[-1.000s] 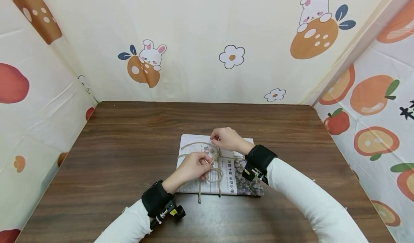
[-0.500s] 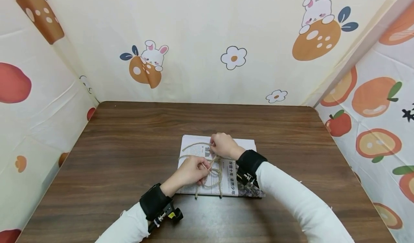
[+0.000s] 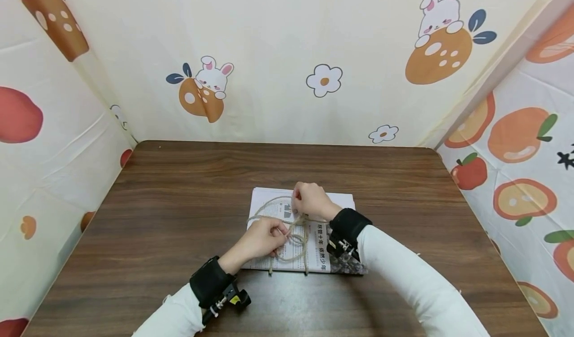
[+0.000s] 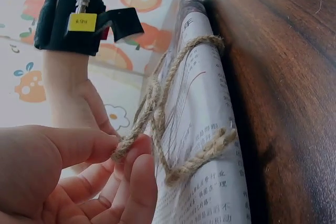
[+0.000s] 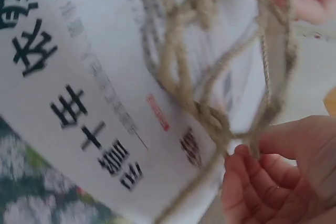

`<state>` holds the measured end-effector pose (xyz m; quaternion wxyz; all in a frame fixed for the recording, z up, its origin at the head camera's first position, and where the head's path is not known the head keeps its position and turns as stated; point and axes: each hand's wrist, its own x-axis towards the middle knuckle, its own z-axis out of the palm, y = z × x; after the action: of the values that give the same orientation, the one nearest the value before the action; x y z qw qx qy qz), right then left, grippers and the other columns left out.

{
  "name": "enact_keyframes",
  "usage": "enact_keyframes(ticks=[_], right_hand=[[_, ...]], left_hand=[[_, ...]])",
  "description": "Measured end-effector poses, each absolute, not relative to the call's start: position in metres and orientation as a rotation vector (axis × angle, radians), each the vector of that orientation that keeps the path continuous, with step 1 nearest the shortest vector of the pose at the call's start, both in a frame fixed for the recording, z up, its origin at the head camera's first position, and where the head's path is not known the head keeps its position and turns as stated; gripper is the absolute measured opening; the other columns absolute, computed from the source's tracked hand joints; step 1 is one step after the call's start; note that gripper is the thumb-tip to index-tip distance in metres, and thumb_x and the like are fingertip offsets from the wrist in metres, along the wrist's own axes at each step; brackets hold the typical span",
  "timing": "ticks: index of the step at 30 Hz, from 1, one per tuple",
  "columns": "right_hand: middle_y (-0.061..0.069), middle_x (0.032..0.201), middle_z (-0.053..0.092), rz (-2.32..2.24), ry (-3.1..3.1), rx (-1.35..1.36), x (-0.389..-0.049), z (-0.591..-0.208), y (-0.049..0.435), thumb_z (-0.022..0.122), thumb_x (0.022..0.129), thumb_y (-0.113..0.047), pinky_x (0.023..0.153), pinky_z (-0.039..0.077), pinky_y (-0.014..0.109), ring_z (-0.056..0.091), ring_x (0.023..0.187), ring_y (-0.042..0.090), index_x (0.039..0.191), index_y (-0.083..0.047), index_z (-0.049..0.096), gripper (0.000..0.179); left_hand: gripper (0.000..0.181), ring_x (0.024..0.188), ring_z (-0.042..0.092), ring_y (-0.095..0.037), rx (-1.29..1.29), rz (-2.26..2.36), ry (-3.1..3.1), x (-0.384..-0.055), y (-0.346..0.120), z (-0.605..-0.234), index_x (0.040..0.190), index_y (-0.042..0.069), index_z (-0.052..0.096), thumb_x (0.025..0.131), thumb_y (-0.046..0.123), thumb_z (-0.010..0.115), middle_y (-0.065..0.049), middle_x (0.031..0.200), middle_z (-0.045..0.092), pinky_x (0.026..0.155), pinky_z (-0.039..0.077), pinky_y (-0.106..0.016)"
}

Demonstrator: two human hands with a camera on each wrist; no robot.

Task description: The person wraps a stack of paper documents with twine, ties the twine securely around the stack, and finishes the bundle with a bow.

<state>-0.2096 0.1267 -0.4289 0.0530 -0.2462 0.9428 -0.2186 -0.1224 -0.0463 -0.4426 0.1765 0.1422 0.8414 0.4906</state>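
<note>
A flat stack of newspapers [image 3: 321,250] lies on the table, with jute twine [image 3: 306,252] crossing it both ways and a knot and loops near the middle. In the left wrist view, the thumb and fingers of my left hand [image 3: 263,237] pinch a strand of the twine [image 4: 140,124] just above the paper. My right hand [image 3: 312,200] is over the stack's far part, and in the right wrist view its thumb and fingertips pinch the twine [image 5: 178,69] by the knot. Part of the knot is hidden by my hands in the head view.
The brown wooden table [image 3: 188,187] extends around the stack on all sides. A cream printed curtain [image 3: 269,53] stands behind its far edge, and fruit-patterned cloth [image 3: 515,197] hangs at the sides. Both wrists wear black camera bands [image 3: 211,282].
My right hand has shifted left and a little nearer, drawing the far twine end into a curve. The left hand has slid slightly left, still pinching its strand.
</note>
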Motion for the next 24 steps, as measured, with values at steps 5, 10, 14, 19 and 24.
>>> enact_keyframes(ticks=[5,10,14,19,24], right_hand=[[0.006,0.076,0.060,-0.837,2.870,-0.717,-0.213,-0.419,0.139,0.058,0.086,-0.006,0.057,0.039,0.025,0.052,0.061,0.014,0.087,-0.003,0.058,0.003],[0.007,0.079,0.060,-0.913,2.823,-0.656,-0.212,-0.410,0.151,0.058,0.087,-0.009,0.058,0.039,0.025,0.052,0.064,0.014,0.090,-0.003,0.057,0.006],[0.007,0.082,0.059,-0.949,2.782,-0.575,-0.210,-0.407,0.161,0.058,0.089,-0.012,0.060,0.040,0.026,0.053,0.065,0.013,0.093,-0.004,0.055,0.009],[0.008,0.084,0.060,-1.085,2.675,-0.454,-0.207,-0.403,0.172,0.055,0.090,-0.013,0.062,0.044,0.028,0.059,0.069,0.015,0.097,-0.004,0.054,0.011],[0.010,0.084,0.060,-1.193,2.600,-0.384,-0.205,-0.403,0.179,0.055,0.091,-0.013,0.069,0.051,0.035,0.062,0.072,0.016,0.097,-0.003,0.053,0.012]], left_hand=[[0.015,0.051,0.060,-0.022,0.368,1.422,2.405,-0.122,-0.051,-0.441,0.096,-0.001,0.062,0.083,0.004,0.056,-0.011,0.067,0.064,0.049,0.044,-0.028],[0.020,0.058,0.061,-0.020,0.262,1.488,2.400,-0.121,-0.057,-0.437,0.102,0.001,0.060,0.083,0.005,0.056,-0.008,0.071,0.063,0.054,0.045,-0.029],[0.022,0.070,0.065,-0.026,0.148,1.642,2.306,-0.120,-0.061,-0.433,0.105,0.000,0.057,0.083,0.002,0.054,-0.010,0.079,0.061,0.063,0.052,-0.034],[0.021,0.072,0.066,-0.025,0.032,1.816,2.188,-0.120,-0.063,-0.429,0.105,-0.003,0.055,0.085,-0.001,0.057,-0.014,0.088,0.056,0.068,0.054,-0.039],[0.018,0.064,0.063,-0.020,0.031,1.805,2.207,-0.121,-0.067,-0.426,0.103,-0.003,0.057,0.085,0.002,0.059,-0.012,0.087,0.055,0.066,0.054,-0.039]])
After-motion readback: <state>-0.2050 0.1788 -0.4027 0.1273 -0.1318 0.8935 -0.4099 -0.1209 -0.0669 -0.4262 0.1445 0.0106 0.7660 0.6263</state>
